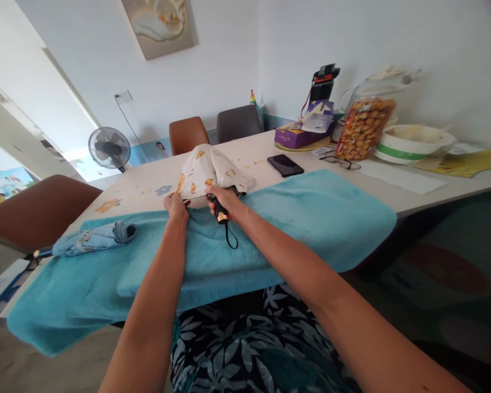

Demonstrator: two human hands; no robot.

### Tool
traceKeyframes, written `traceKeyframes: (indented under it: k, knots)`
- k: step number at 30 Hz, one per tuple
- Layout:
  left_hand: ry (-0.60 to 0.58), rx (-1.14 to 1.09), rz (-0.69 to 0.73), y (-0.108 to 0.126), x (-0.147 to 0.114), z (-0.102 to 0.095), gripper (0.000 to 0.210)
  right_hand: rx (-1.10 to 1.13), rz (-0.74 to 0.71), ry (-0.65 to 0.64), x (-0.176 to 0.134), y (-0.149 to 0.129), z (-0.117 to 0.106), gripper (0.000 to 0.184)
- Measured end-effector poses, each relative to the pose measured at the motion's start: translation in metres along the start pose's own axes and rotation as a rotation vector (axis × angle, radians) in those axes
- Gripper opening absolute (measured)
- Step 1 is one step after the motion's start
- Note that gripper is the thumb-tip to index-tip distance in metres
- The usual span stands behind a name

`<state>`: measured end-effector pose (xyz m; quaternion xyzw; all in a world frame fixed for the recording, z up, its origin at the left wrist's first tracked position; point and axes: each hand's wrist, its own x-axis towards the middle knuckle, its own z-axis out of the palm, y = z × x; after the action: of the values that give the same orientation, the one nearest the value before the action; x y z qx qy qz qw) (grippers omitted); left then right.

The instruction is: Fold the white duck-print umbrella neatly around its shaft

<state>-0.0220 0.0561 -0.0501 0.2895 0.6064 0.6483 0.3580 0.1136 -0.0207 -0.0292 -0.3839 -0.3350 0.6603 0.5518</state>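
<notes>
Umbrella (94, 239), blue and rolled, lies at the left on a teal cloth (207, 267) draped over the near edge of the surface (247, 154); its far-left end is partly lost beyond the cloth's border. Next, the left hand (177, 206) has its fingers curled in at the near-left hem of a white umbrella (213, 169) with yellow figures, seemingly pinching the fabric, though the exact contact is too small to tell. The white umbrella is at the centre, its canopy slack and tent-like, pointing away from the person above the cloth's far edge; whether it rests there or is held just clear cannot be told. Its fabric should be light, soft and rather slick, its ribs thin, springy and easily bent, so the hem is best taken gently between fingertips. A thin dark line between the hands may be a rib or a tie. Farther right, the right hand (223, 199) is wrapped around the black handle (220, 210), probably the stiffest and heaviest part and the surest hold, with a wrist strap (232, 240) hanging below; the fingers hide much of the grip, and the canopy conceals the shaft and most of the ribs.
</notes>
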Motion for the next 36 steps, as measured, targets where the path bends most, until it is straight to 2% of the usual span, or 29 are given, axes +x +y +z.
traceKeyframes:
  k: [3, 5, 7, 10, 11, 13, 20, 27, 30, 36]
  knots:
    - [0.151, 0.096, 0.164, -0.001, 0.004, -0.003, 0.022, -0.048, -0.012, 0.016, 0.003, 0.003, -0.001, 0.026]
    - [0.11, 0.085, 0.316, 0.002, -0.003, -0.002, 0.025, -0.07, -0.018, 0.046, 0.004, 0.003, 0.0, 0.025]
    - [-0.076, 0.008, 0.469, 0.005, -0.018, 0.003, 0.026, -0.079, -0.033, 0.09, 0.004, 0.003, 0.002, 0.023]
    - [-0.434, -0.116, 0.534, 0.009, -0.042, 0.014, 0.024, -0.132, -0.095, 0.134, 0.002, 0.004, 0.005, 0.019]
    - [-0.509, -0.133, 0.517, 0.01, -0.047, 0.017, 0.024, -0.157, -0.112, 0.135, 0.001, 0.004, 0.006, 0.019]
    - [-0.575, -0.146, 0.455, 0.01, -0.051, 0.02, 0.024, -0.213, -0.124, 0.113, 0.0, 0.006, 0.007, 0.019]
    - [-0.564, -0.285, 0.175, 0.008, -0.033, 0.015, 0.033, -0.43, -0.039, -0.124, -0.007, 0.01, 0.005, 0.019]
    - [-0.645, -0.445, -0.086, 0.018, -0.032, 0.008, 0.035, -0.395, 0.097, -0.321, -0.007, 0.012, 0.001, 0.022]
    - [-0.654, -0.499, -0.115, 0.024, -0.033, 0.004, 0.035, -0.385, 0.144, -0.38, -0.007, 0.012, 0.0, 0.022]
    - [-0.561, -0.508, -0.083, 0.027, -0.034, 0.001, 0.037, -0.329, 0.062, -0.372, -0.007, 0.013, 0.003, 0.012]
